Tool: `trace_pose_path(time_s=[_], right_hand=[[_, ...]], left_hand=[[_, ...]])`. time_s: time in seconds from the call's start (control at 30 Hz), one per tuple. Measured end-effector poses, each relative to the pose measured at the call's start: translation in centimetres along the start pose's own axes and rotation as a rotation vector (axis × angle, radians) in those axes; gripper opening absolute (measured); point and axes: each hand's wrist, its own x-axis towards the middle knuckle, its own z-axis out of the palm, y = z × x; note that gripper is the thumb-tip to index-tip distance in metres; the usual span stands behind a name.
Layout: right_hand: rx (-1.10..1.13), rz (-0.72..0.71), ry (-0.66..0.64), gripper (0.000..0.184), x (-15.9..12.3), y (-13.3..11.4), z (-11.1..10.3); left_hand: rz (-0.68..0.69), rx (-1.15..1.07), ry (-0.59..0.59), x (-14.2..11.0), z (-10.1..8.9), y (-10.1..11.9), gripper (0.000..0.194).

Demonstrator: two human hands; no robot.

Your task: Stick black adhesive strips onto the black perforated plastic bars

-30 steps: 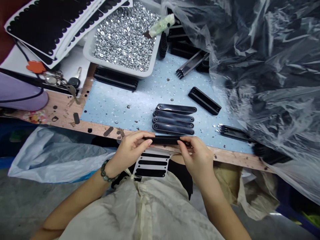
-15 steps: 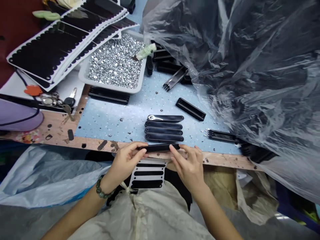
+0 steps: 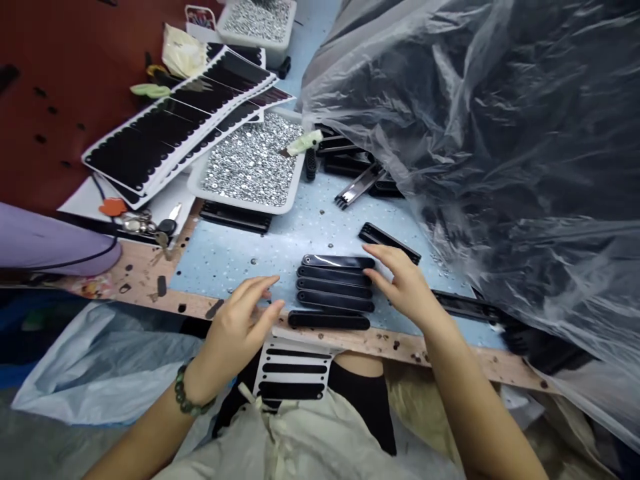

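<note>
My left hand (image 3: pixel 245 317) hovers left of the row of bars, its thumb and fingers spread with nothing between them. At the table's front edge lies a long black plastic bar (image 3: pixel 329 321) with rounded ends. Beyond it several similar glossy bars (image 3: pixel 334 288) lie side by side. My right hand (image 3: pixel 400 283) is at the right end of the farthest bar (image 3: pixel 337 261), thumb and forefinger apart on either side of that end; whether they touch it I cannot tell. A white sheet with black strips (image 3: pixel 293 368) rests on my lap, against the table edge.
A white tray (image 3: pixel 197 180) of small metal parts stands back left, beside stacked sheets of black strips (image 3: pixel 145 143). Keys (image 3: pixel 167 225) and a purple object (image 3: pixel 55 240) lie left. Clear plastic sheeting (image 3: pixel 480 133) covers the right. Loose black bars (image 3: pixel 390 241) lie near it.
The bar that both hands held now lies on the table's front edge. My left hand has opened and drawn off left; my right hand has moved up to the farthest bar. The view has shifted.
</note>
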Motion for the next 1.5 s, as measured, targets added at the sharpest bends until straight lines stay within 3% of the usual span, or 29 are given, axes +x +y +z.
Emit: trace_pose_path(time_s=[0.1, 0.2, 0.33, 0.5, 0.67, 0.87, 0.97, 1.03, 1.1, 1.17, 1.23, 1.37, 1.43, 1.5], right_hand=[[0.006, -0.082, -0.129, 0.027, 1.8, 0.6, 0.0], [0.013, -0.136, 0.010, 0.024, 2.1, -1.2, -0.1], [0.047, -0.205, 0.224, 0.031, 0.3, -6.1, 0.6], [0.301, -0.050, 0.298, 0.034, -2.6, -9.7, 2.6], [0.531, 0.097, 0.036, 0.045, -3.6, -10.8, 3.6], [0.635, 0.179, 0.179, 0.034, -4.0, -13.4, 5.1], [0.618, 0.154, 0.173, 0.031, -3.5, -13.1, 4.5], [0.543, 0.099, 0.155, 0.029, -2.6, -11.2, 3.1], [0.427, 0.104, 0.213, 0.028, -1.4, -8.2, 1.3], [0.313, 0.161, 0.242, 0.032, 0.0, -4.8, 0.1], [0.225, 0.179, 0.151, 0.036, 1.2, -2.1, 0.0], [0.243, 0.045, -0.213, 0.037, 2.5, -0.2, 1.3], [0.273, 0.045, -0.183, 0.037, 2.3, -0.6, 0.9], [0.268, 0.079, -0.005, 0.034, 1.6, -1.9, -0.8]], left_hand=[[-0.110, -0.216, 0.028, 1.6, 0.1, -0.1, 0.040], [-0.122, -0.513, 0.093, 3.4, 1.1, 0.6, 0.052], [-0.055, -0.883, 0.046, 5.2, 2.4, 3.0, 0.085], [-0.010, -1.025, 0.018, 4.6, 2.1, 5.2, 0.068], [0.050, -0.897, 0.037, 2.6, 1.0, 5.2, 0.054], [0.112, -0.848, 0.150, 1.6, 0.5, 5.1, 0.031], [0.103, -0.799, 0.138, 1.8, 0.0, 4.8, 0.027], [0.095, -0.703, 0.054, 1.8, -0.1, 4.3, 0.038], [0.135, -0.471, -0.004, 1.6, 0.2, 3.8, 0.065], [0.264, -0.139, -0.027, 1.4, 1.2, 3.3, 0.099], [0.422, 0.177, -0.062, 1.5, 2.7, 3.0, 0.121], [0.554, 0.516, -0.140, 3.3, 5.0, 3.4, 0.124], [0.556, 0.560, -0.197, 4.7, 5.2, 4.0, 0.117], [0.549, 0.570, -0.263, 5.9, 4.9, 4.6, 0.108]])
